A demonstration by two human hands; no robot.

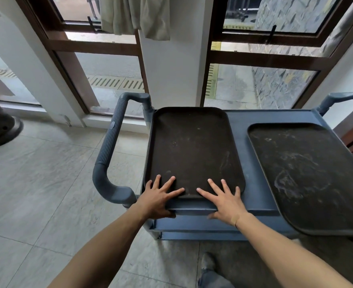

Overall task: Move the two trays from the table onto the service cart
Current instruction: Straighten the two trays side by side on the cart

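Both hands spread flat, left hand [158,199] and right hand [225,201] on left tray [192,146] near rim | push evenly, squaring it on service cart [240,129] | right tray [308,173] overhangs near edge, likely needs nudging

Looks like a restaurant or hotel service area, indoors by the windows. Evidence: blue plastic service cart [254,163] with ribbed push handle [111,140], two dark, scuffed serving trays [192,148] [308,173] on its top shelf. Grey tiled floor [36,183], brown-framed full-height windows [109,48] onto a paved yard, cloth [134,15] hanging above.
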